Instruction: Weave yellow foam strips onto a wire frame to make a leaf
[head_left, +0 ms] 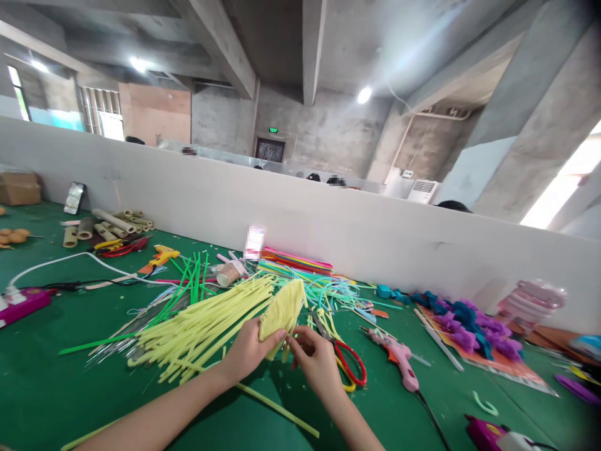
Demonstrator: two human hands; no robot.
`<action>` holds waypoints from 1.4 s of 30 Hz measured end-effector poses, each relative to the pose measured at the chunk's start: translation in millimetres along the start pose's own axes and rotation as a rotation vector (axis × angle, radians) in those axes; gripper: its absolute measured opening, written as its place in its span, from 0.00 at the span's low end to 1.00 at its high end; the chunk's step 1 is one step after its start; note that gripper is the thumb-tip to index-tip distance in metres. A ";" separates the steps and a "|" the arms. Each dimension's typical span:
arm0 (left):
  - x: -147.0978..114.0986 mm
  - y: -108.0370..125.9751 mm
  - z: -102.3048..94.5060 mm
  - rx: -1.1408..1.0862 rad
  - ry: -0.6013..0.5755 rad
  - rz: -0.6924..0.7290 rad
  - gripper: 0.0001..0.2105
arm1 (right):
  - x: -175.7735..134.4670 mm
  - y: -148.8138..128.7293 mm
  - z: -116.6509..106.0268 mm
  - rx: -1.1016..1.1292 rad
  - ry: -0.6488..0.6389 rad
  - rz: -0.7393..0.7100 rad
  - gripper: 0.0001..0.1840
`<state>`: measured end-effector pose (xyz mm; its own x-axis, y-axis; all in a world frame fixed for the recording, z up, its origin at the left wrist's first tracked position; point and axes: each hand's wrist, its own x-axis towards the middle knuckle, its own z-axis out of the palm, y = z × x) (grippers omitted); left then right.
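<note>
In the head view, my left hand [248, 349] is closed round the lower left side of a pale yellow petal shape [285, 308], which looks made of fuzzy pipe cleaners and is held upright. My right hand [318, 358] pinches at the petal's lower right edge; exactly what lies between its fingertips is partly hidden. Behind and left of my hands spreads a big pile of loose yellow pipe cleaners [201, 319]. Red-handled scissors [351, 363] lie just right of my right hand, their blades partly under yellow pieces.
Right of the scissors lies a pink glue gun [399, 357] with a black cord. Purple and teal fuzzy pieces [462, 326] rest farther right. At the left are a yellow glue gun [165, 255], bamboo tubes [115, 222] and a magenta power strip [25, 305]. A white partition [188, 200] closes off the back.
</note>
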<state>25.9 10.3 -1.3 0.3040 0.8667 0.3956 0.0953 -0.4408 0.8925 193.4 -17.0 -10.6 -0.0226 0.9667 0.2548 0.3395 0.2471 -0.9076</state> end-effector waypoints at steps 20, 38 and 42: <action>-0.8 0.4 -0.4 -0.096 -0.062 -0.070 0.15 | 1.1 -1.9 0.6 0.227 -0.033 0.164 0.27; -0.5 -2.1 1.1 -0.129 -0.055 -0.074 0.17 | 0.6 3.1 3.7 0.254 -0.095 0.187 0.24; -0.4 -1.0 1.1 -0.115 -0.039 -0.092 0.16 | 0.1 4.7 5.9 0.256 -0.133 0.188 0.24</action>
<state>26.8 10.1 -2.6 0.3356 0.8915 0.3044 0.0155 -0.3284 0.9444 189.4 -15.3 -16.8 -0.1101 0.9929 0.0449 0.1028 0.0563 -0.9931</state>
